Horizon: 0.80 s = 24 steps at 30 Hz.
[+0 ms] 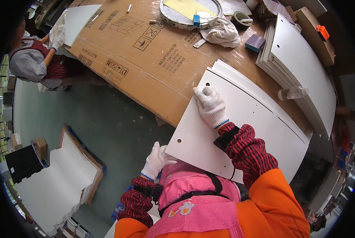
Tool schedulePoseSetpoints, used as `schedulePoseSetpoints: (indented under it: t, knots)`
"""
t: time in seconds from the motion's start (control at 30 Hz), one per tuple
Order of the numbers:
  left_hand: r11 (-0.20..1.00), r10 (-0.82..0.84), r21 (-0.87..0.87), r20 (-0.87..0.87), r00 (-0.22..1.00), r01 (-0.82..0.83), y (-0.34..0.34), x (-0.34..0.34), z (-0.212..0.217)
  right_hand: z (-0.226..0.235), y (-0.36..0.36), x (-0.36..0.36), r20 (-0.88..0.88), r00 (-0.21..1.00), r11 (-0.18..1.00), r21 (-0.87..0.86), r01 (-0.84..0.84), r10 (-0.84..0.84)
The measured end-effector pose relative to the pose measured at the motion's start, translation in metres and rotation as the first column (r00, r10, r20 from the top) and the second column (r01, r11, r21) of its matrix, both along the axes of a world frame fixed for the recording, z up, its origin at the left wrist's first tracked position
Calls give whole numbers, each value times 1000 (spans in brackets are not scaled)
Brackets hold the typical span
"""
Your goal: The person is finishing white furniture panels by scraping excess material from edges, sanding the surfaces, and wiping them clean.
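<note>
The white panel [241, 123], a flat, smooth-faced board with a few small drilled holes and a thin groove along its far side, lies on the near right part of the table [249, 59], its near end hanging out past the table's near edge toward the person's apron. The right hand [211, 106], in a white knit cotton glove, lies flat with fingers spread on the panel's far left corner, pressing down rather than gripping. The left hand [157, 160], gloved the same way, curls loosely round the panel's near left edge below the table's near edge; how firmly it holds I cannot tell. With so much of the board unsupported, it could tip or slide off toward the green floor [106, 119] if the pressing hand lifts, and the slick coating offers knit gloves little purchase; a corner could chip on landing. The table is covered by a flattened brown cardboard box [145, 51], matt and printed with symbols. At the right edge sits a stack of white panels [304, 71]; at the far edge, a crumpled white rag [224, 32] just beside a round shallow tin [173, 20]
</note>
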<state>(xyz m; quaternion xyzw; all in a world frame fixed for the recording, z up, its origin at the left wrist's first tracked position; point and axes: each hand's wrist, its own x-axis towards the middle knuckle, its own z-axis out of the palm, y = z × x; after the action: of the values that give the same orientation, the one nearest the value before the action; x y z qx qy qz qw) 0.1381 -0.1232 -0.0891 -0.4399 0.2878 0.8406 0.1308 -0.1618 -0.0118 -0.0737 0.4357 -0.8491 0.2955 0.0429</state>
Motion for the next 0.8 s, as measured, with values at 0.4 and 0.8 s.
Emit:
schedulePoseSetpoints:
  t: [0.4,0.8]
  knots:
    - [950,311,-130,286,906,-284,-33,105,-62,26,29,114,190,954,971,2,-238,234]
    - [960,240,-206,245,939,-191,-54,109,-63,19,11,122,178,678,671,107,-734,713]
